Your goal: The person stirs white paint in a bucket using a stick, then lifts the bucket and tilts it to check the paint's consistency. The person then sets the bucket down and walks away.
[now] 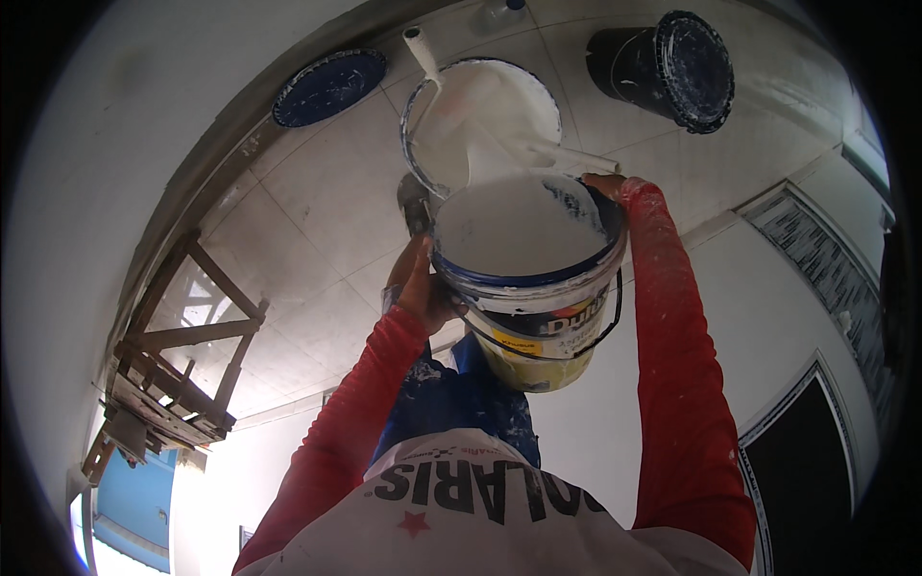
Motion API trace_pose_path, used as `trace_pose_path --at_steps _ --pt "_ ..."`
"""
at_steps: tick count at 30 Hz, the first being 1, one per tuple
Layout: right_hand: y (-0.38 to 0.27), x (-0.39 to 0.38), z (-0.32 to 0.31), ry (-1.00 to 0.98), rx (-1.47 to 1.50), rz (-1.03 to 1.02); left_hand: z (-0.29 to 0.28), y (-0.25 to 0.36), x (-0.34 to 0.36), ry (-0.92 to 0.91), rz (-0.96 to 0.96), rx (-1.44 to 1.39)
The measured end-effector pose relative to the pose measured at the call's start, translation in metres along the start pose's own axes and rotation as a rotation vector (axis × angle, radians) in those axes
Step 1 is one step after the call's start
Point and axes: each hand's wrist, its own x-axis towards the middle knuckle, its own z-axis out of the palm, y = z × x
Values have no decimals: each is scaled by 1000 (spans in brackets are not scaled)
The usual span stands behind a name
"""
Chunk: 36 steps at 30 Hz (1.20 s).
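A paint bucket (pixel 544 331) with a dark blue rim and a thin black handle is tilted away from me, full of white paint. My left hand (pixel 423 293) is closed against its left side. At the far right of the rim, my right hand (pixel 605 186) grips the bucket's edge. White paint runs over the far lip in a broad stream into a second bucket (pixel 407 144) standing on the floor. A paint roller (pixel 423 53) leans on that bucket's left rim. A pale stick (pixel 581 158) pokes out over its right side.
A round blue lid (pixel 329 88) lies on the tiled floor at the far left. To the far right, a black bucket (pixel 629 65) lies on its side. A wooden trestle (pixel 182 336) stands by the left wall. My shoe (pixel 414 204) is beside the lower bucket.
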Motion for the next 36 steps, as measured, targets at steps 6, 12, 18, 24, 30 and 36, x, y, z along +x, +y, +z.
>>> trace_pose_path --at_steps 6,12,18,24,30,36 --pt "-11 -14 -4 -38 122 69 4 2 -2 2 -37 -50" --pt "-16 -21 -9 -77 68 23 -2 3 2 -45 -46 -47" --pt "-14 -3 -9 -95 78 48 -3 7 -1 -48 -60 -63" --pt "-7 8 -11 -70 223 107 -3 10 -2 -12 -54 -87" --pt "-16 15 -18 -41 122 119 -3 12 -5 -44 -67 -130" --pt "-27 10 -25 3 -14 106 3 19 -11 -20 -67 -151"
